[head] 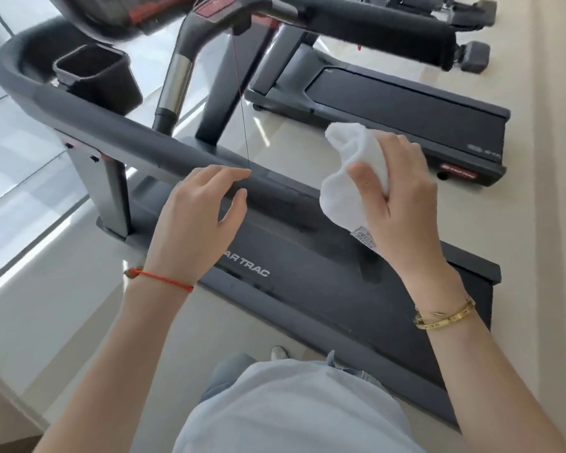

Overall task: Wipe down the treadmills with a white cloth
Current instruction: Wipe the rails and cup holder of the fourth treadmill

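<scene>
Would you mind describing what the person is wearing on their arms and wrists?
Both forearms are bare, with no sleeves in view. The left wrist carries a thin red string bracelet with a small bead. The right wrist carries a gold bangle with engraved markings. No rings or gloves show on either hand.

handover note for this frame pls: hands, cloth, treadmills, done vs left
Left hand: open, fingertips on the near treadmill's handrail, holding nothing.
Right hand: grip on the white cloth, held up off the near treadmill.
Second treadmill sits behind, untouched right now.
Done: cannot tell what has been wiped.
Left: bring the cloth onto the handrail, wipe, then probably the second treadmill.
</scene>
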### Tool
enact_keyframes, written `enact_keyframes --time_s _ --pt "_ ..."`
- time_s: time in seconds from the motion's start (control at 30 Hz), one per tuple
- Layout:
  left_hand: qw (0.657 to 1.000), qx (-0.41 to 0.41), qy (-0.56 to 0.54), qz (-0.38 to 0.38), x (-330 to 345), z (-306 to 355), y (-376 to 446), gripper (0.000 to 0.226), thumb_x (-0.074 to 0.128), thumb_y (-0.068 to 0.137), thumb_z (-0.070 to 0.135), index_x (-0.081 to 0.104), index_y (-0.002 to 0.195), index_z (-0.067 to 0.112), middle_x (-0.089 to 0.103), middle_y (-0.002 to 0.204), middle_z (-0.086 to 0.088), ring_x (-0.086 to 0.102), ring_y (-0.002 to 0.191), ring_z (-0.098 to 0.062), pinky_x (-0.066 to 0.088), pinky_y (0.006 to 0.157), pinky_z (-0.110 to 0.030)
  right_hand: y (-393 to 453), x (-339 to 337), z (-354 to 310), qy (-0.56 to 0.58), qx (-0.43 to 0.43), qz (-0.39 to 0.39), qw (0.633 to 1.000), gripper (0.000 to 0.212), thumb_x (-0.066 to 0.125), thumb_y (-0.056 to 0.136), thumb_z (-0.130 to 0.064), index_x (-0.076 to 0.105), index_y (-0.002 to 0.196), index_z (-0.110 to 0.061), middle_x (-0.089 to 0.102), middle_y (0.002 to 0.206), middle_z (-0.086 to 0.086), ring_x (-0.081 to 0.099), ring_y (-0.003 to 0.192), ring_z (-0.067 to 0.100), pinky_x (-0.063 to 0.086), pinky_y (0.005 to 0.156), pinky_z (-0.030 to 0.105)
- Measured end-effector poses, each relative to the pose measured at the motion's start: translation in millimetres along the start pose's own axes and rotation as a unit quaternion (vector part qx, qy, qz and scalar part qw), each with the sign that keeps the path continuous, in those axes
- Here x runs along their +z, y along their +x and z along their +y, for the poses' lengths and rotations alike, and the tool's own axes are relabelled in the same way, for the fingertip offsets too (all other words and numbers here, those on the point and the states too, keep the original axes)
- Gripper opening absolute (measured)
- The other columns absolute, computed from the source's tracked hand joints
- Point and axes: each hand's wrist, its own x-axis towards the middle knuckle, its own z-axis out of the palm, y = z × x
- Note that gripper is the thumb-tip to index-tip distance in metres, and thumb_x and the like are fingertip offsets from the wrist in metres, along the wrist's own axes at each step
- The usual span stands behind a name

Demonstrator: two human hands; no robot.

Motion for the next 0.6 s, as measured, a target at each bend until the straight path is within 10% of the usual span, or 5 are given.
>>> enact_keyframes --time_s 0.13,0.3,0.6 --pt "1.000 0.023 -0.010 -0.017 5 -16 27 0.026 0.056 0.097 0.014 0.065 0.121 0.010 0.067 0.116 -0.002 0.058 0.093 -0.017 0.051 0.091 -0.038 23 10 10 -0.044 0.007 -0.025 0.999 0.049 0.034 0.098 -0.051 0.057 0.119 -0.013 0.057 0.105 -0.002 0.043 0.094 0.013 0.036 0.083 0.016" --pt "0.997 0.042 -0.023 -0.065 15 -36 53 0.027 0.056 0.096 0.013 0.066 0.121 0.009 0.068 0.114 -0.004 0.061 0.107 -0.022 0.049 0.097 -0.045 8 33 14 -0.087 0.114 -0.254 0.957 0.045 0.026 0.097 -0.060 0.059 0.099 -0.029 0.061 0.089 -0.010 0.055 0.083 0.018 0.041 0.071 0.034" --pt "0.984 0.094 -0.039 -0.145 13 -86 81 0.027 0.053 0.099 0.017 0.065 0.123 0.012 0.068 0.115 -0.003 0.061 0.104 -0.022 0.048 0.097 -0.047 26 82 -19 -0.184 0.137 -0.262 0.937 0.043 0.021 0.099 -0.055 0.053 0.088 -0.028 0.057 0.077 -0.012 0.050 0.069 0.021 0.031 0.066 0.035"
